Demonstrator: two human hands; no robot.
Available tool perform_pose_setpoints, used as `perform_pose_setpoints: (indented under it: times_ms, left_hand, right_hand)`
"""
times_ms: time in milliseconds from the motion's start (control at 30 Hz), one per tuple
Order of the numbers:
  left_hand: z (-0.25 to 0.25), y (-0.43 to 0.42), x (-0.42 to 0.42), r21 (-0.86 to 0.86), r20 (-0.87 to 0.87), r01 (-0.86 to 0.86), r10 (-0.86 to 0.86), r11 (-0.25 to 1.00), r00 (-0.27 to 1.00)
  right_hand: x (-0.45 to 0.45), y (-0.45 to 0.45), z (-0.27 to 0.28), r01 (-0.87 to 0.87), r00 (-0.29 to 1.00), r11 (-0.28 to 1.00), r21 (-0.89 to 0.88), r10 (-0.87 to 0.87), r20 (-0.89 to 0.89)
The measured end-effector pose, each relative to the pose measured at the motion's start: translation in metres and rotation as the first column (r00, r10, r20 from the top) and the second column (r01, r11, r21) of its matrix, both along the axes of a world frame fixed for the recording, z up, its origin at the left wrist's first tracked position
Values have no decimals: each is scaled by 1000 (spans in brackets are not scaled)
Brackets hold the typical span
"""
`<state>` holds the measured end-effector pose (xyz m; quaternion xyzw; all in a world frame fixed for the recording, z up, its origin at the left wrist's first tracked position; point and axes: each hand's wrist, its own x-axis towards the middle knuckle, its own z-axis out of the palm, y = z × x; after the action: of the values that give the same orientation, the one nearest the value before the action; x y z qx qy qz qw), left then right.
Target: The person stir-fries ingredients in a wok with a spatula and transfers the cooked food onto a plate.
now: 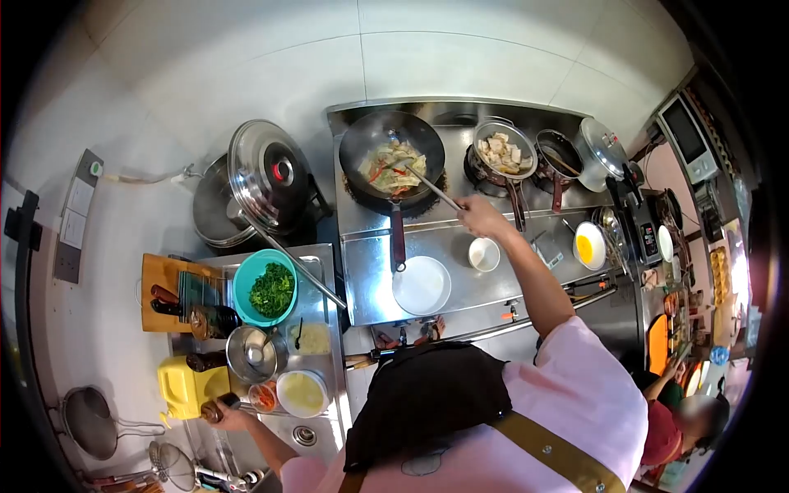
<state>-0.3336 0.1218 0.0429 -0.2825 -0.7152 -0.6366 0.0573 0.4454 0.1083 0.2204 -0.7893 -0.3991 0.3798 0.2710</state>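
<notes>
- Head view: grips the utensil with the right hand, fingers closed around its handle.
- Reaches with its far end into the wok, among pale strips and red pieces.
- Holds a dark bottle in the left hand, fingers wrapped round it, just beside the yellow jug; cannot tell the exact finger placement.
- To the right of the wok, shows a pan of pale chunks, then a small pan and a cooker.
- In front of the wok, shows a white plate, with a cup to its right.
- Near the left hand, shows a steel bowl, with a teal bowl of chopped greens farther off.
- Shows a lid tilted against a pot.
</notes>
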Motion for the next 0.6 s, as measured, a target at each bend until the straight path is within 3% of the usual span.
perform_pose_setpoints:
  times_ms: [100,200,233,267,333,400,467,533,600]
  left_hand:
    - [46,-14,15,43,-127,17,-11,999,992]
    - [127,-11,88,38,-164,24,-17,999,986]
    - [135,-3,96,32,-222,25,-17,999,975]
    - [161,2,131,-55,-210,-28,16,998,978]
    - [163,20,159,40,-188,212,-201,976,961]
    - [164,37,193,-24,-219,347,-344,938,913]
    - [155,59,234,102,-93,569,-562,816,822]
    - [163,74,286,-23,-263,653,-634,757,727]
    - [172,87,339,-3,35,854,-854,520,519]
  right_hand:
    - [-1,-20,18,-131,977,987,-98,145,157]
    - [17,-20,-40,-230,931,966,115,184,316]
    - [18,-20,-44,-234,916,964,126,175,362]
    - [14,-22,-25,-171,945,983,61,146,291]
    - [-7,-34,36,-54,989,994,-94,66,136]
    - [4,-39,25,-136,965,990,-40,141,222]
    - [14,-43,-6,-200,936,978,60,172,308]
    - [17,-47,-18,-145,952,986,81,117,282]
    - [16,-44,-25,-116,958,986,120,79,276]
